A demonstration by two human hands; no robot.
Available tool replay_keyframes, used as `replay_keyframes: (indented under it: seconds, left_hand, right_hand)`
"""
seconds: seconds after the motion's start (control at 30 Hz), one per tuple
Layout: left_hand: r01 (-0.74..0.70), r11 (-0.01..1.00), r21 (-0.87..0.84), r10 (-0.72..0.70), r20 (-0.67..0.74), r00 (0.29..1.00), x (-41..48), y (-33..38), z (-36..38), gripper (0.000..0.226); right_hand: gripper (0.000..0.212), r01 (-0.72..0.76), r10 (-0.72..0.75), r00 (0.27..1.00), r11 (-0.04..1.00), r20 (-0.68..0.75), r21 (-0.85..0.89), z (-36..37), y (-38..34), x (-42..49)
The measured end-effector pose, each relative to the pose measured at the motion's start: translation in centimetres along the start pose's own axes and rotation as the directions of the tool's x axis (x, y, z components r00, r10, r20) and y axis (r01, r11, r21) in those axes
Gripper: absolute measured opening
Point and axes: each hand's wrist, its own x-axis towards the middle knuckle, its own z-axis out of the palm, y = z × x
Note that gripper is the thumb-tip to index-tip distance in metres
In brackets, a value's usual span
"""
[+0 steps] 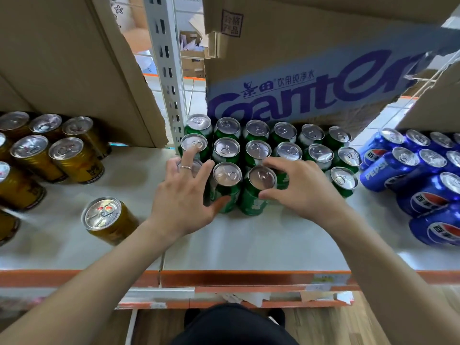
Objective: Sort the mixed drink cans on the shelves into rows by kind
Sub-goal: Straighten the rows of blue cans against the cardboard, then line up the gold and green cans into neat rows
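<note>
The right hand [298,188] curls round the top of a green aluminium drink can [254,202] in the front row. At its 9 o'clock the left hand [183,195], fingers spread straight, rests on neighbouring green cans [227,174]. On the white shelf [261,240], gold cans [72,160] stand at 9 o'clock and blue Pepsi cans [423,192] at 3 o'clock.

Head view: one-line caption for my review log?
Left hand touches the green cans while right hand grips the front green can; gold cans left, blue cans right.
</note>
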Motion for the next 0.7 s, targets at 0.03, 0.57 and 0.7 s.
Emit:
replay_keyframes:
  seconds: [0.03, 0.57, 0.7]
  left_hand:
    - [0.006, 1.000, 0.006, -0.006, -0.002, 1.000, 0.0, 0.0, 0.0, 0.076]
    - [-0.002, 0.998, 0.056, 0.003, -0.013, 1.000, 0.2, 0.5, -0.1, 0.079]
    - [-0.015, 0.998, 0.066, 0.016, -0.008, 1.000, 0.2, 0.6, -0.1, 0.078]
  right_hand:
    - [0.061, -0.026, 0.025, 0.999, 0.999, -0.030, -0.025, -0.7, 0.6, -0.3]
    - [0.041, -0.265, 0.238, 0.946, 0.959, -0.218, -0.104, -2.0, 6.8, -2.2]
    - [0.041, -0.049, 0.047, 0.986, 0.999, -0.160, -0.007, -0.7, 4.6, -1.1]
